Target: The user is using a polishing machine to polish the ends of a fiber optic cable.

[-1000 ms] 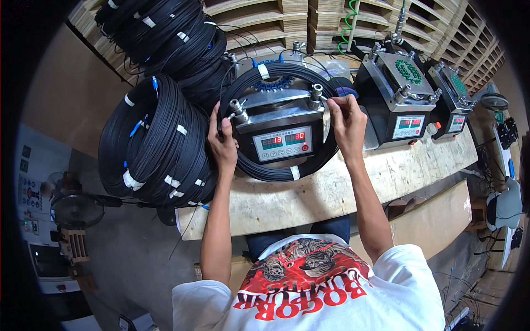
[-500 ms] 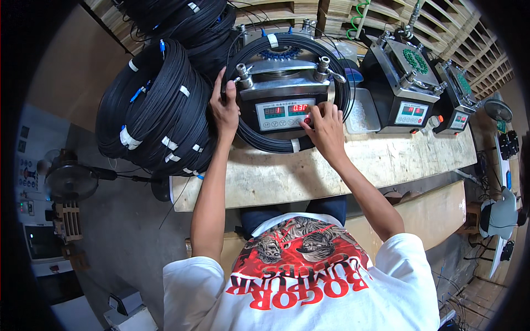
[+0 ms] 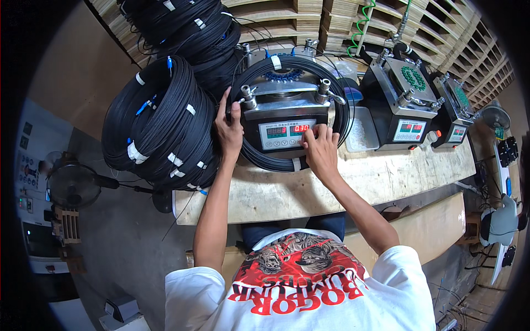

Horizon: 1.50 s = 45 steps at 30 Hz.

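Note:
A large coil of black cable [image 3: 268, 160], bound with white tape, is draped around a polishing machine [image 3: 259, 126] with a red-lit display panel [image 3: 276, 134]. My left hand [image 3: 231, 132] grips the coil's left side, thumb on the inner side and fingers outside. At the lower right of the panel is my right hand [image 3: 322, 151], its fingers loosely bent and apart, holding nothing. Its fingertips touch the panel's button area and hide the buttons there. Blue-tipped connectors [image 3: 267, 54] and a ring of blue parts [image 3: 284, 75] show atop the machine.
Big stacked coils of black cable [image 3: 165, 121] crowd the left, with more coils [image 3: 187, 33] behind. To the right stand a clear tray [image 3: 361, 129] and two similar machines [image 3: 400, 102] with green rings. The wooden table's [image 3: 265, 198] front edge lies near me; a fan [image 3: 72, 185] stands left.
The whole view has shifted slightly, with the bench lower in the picture. My right fingers are bent more over the panel buttons. My left hand stays on the coil.

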Each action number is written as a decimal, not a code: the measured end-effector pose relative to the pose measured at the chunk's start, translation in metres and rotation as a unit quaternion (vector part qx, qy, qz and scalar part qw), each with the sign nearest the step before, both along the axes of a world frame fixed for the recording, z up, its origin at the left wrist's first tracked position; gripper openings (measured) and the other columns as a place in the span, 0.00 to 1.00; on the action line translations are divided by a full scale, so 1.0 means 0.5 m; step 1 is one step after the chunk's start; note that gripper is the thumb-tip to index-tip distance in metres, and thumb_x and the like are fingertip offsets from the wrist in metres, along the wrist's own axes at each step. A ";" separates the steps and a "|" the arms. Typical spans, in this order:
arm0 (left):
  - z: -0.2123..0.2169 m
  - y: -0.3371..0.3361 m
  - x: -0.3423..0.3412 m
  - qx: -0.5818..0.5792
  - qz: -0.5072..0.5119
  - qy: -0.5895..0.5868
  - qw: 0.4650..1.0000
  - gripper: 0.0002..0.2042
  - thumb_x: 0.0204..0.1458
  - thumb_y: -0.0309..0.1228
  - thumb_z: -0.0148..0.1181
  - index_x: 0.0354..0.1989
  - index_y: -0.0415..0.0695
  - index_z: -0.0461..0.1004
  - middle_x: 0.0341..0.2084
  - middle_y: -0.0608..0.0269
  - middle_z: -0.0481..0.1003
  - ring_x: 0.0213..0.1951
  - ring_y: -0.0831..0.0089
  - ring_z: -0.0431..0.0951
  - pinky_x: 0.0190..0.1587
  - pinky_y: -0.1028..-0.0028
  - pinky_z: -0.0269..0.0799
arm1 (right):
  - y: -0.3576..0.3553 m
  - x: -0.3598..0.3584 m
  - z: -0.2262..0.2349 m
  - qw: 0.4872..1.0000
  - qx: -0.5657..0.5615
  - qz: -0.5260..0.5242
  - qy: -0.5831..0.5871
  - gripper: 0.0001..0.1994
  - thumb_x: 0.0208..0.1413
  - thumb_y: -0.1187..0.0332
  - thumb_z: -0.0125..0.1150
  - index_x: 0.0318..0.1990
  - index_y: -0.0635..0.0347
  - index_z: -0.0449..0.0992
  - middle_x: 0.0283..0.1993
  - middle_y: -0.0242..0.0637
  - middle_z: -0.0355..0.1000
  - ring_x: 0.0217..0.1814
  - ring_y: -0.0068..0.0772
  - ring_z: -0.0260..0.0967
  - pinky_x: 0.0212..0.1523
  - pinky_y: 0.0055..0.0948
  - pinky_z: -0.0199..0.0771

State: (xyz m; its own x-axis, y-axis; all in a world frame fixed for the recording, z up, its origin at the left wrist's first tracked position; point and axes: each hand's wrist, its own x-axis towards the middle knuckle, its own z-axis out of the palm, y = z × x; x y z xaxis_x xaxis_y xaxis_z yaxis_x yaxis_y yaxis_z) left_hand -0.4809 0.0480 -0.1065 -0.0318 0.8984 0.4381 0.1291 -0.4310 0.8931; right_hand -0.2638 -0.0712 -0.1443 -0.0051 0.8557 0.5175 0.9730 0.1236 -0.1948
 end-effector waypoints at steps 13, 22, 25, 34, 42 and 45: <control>-0.035 0.003 -0.029 0.069 -0.019 0.060 0.996 0.35 0.60 0.49 0.59 0.70 0.41 0.59 0.64 0.47 0.64 0.61 0.58 0.67 0.60 0.67 0.64 | 0.013 0.078 0.056 0.921 0.232 -0.017 0.314 0.10 0.55 0.76 0.60 0.44 0.66 0.71 0.42 0.46 0.65 0.45 0.44 0.65 0.48 0.38 0.67; -0.026 -0.007 -0.014 -0.043 -0.045 -0.032 0.998 0.24 0.65 0.34 0.55 0.69 0.46 0.63 0.40 0.60 0.77 0.24 0.80 0.71 0.25 0.80 0.68 | 0.129 0.149 0.071 0.889 0.153 -0.052 0.428 0.22 0.73 0.56 0.40 0.51 0.68 0.73 0.31 0.49 0.70 0.29 0.37 0.65 0.35 0.36 0.65; -0.035 -0.001 -0.010 0.016 -0.028 -0.046 0.998 0.23 0.66 0.35 0.53 0.69 0.47 0.64 0.34 0.67 0.74 0.17 0.87 0.58 0.15 0.83 0.53 | 0.131 0.135 0.067 0.889 0.169 -0.092 0.416 0.22 0.73 0.57 0.40 0.46 0.70 0.74 0.28 0.48 0.68 0.26 0.37 0.62 0.30 0.37 0.62; -0.032 -0.008 -0.025 0.143 0.107 0.157 0.971 0.26 0.63 0.37 0.57 0.68 0.44 0.63 0.50 0.49 0.70 0.46 0.62 0.72 0.53 0.65 0.69 | 0.098 0.151 0.084 0.901 0.127 -0.067 0.410 0.20 0.72 0.59 0.44 0.48 0.70 0.76 0.31 0.54 0.71 0.30 0.43 0.65 0.37 0.35 0.69; 0.094 -0.064 -0.045 0.199 0.143 0.346 0.905 0.20 0.59 0.37 0.63 0.57 0.40 0.73 0.46 0.52 0.71 0.45 0.60 0.71 0.50 0.61 0.68 | 0.027 0.156 0.180 0.930 0.095 0.026 0.355 0.12 0.60 0.68 0.65 0.47 0.63 0.75 0.27 0.31 0.62 0.26 0.24 0.58 0.27 0.25 0.61; 0.101 -0.040 -0.063 0.182 0.069 0.310 0.931 0.10 0.62 0.32 0.57 0.41 0.37 0.77 0.23 0.55 0.74 0.33 0.60 0.75 0.39 0.62 0.68 | 0.044 0.125 0.188 0.939 0.063 0.069 0.331 0.09 0.59 0.72 0.66 0.43 0.64 0.73 0.25 0.28 0.65 0.25 0.15 0.57 0.24 0.20 0.58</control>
